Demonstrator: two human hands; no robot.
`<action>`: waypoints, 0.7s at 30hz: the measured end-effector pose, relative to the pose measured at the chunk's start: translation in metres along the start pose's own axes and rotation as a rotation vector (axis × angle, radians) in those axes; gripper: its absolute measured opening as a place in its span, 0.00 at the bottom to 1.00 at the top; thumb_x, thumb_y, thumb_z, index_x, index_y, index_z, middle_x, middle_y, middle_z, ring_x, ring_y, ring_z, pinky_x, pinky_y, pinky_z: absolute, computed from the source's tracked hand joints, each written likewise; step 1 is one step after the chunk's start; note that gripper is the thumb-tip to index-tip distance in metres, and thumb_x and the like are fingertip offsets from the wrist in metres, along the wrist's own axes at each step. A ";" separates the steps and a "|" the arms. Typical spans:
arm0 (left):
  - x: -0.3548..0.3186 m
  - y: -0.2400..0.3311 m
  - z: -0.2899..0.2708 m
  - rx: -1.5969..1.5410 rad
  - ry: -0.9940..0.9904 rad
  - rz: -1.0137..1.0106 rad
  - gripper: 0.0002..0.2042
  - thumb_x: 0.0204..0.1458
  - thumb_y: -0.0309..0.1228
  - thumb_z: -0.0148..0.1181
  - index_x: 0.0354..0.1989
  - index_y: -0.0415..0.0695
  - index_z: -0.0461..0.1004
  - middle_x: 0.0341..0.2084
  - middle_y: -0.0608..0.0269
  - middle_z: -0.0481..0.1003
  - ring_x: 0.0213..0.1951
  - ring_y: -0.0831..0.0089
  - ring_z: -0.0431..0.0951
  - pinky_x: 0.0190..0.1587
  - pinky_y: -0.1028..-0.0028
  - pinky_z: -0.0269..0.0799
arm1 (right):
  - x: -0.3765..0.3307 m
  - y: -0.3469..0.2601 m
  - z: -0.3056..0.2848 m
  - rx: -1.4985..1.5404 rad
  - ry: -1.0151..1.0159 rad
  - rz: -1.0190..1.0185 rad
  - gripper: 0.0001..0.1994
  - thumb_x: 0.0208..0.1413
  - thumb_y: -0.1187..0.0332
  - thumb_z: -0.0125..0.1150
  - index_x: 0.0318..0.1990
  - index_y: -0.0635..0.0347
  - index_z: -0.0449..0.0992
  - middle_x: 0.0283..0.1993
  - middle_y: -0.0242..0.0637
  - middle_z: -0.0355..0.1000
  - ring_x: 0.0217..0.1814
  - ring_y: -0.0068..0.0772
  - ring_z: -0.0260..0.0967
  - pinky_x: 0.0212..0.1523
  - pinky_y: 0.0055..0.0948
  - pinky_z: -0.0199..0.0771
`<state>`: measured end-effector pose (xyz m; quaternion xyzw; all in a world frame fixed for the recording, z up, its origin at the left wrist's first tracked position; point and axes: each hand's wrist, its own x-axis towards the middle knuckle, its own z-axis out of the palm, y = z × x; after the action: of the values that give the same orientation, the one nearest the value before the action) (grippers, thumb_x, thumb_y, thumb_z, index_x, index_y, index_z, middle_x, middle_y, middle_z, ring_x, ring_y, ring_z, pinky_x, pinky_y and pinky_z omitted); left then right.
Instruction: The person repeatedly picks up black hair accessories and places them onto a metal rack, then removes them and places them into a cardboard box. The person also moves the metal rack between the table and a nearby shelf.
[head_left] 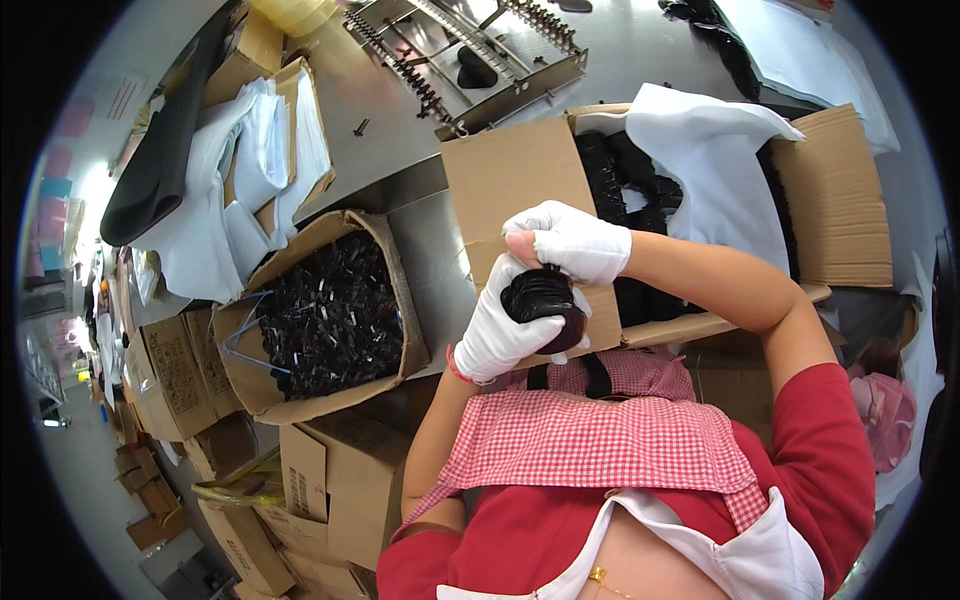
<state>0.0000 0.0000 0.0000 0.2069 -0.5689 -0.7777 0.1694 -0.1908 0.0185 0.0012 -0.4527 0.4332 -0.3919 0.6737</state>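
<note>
Gripping black round part in gloved left hand; right hand fingers pinched on top. Slip risked over open carton.

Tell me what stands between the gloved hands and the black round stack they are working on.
Nothing visible does. The left hand already cups the black round stack from below and the side, and the right hand rests on top of it. Only the white gloves lie between skin and stack. The open cardboard box sits behind them.

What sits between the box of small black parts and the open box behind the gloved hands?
Head view: only a strip of bare metal tabletop lies between the box of small black parts and the open box.
</note>
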 end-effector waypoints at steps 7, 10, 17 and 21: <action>-0.021 0.007 0.016 -0.540 0.240 -0.348 0.17 0.59 0.29 0.54 0.55 0.36 0.66 0.38 0.46 0.77 0.29 0.59 0.83 0.23 0.73 0.79 | 0.033 -0.049 0.017 -1.578 -0.017 -1.192 0.13 0.51 0.55 0.62 0.21 0.48 0.73 0.22 0.28 0.70 0.26 0.32 0.74 0.17 0.33 0.72; -0.012 0.008 0.029 -0.391 0.211 -0.072 0.33 0.55 0.19 0.58 0.68 0.48 0.53 0.45 0.46 0.76 0.41 0.54 0.82 0.34 0.66 0.84 | 0.074 -0.089 0.039 -1.011 0.437 -1.391 0.15 0.54 0.48 0.63 0.34 0.50 0.78 0.29 0.36 0.71 0.30 0.43 0.73 0.25 0.38 0.71; 0.077 0.006 0.080 0.327 -0.223 -0.021 0.12 0.49 0.18 0.63 0.43 0.39 0.77 0.42 0.65 0.78 0.46 0.78 0.77 0.52 0.75 0.72 | 0.053 -0.138 -0.009 -1.117 0.205 -0.467 0.42 0.54 0.39 0.60 0.69 0.60 0.62 0.53 0.54 0.75 0.56 0.54 0.74 0.56 0.43 0.74; 0.138 -0.032 0.140 0.743 -0.282 0.305 0.09 0.46 0.27 0.64 0.37 0.44 0.78 0.35 0.53 0.78 0.42 0.55 0.78 0.48 0.64 0.76 | 0.025 -0.115 -0.109 -1.214 0.424 -0.407 0.24 0.62 0.50 0.57 0.57 0.57 0.76 0.46 0.46 0.78 0.49 0.46 0.76 0.52 0.37 0.74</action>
<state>-0.1912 0.0549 -0.0107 0.0590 -0.8522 -0.5066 0.1172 -0.3009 -0.0665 0.0810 -0.7370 0.6055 -0.2784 0.1128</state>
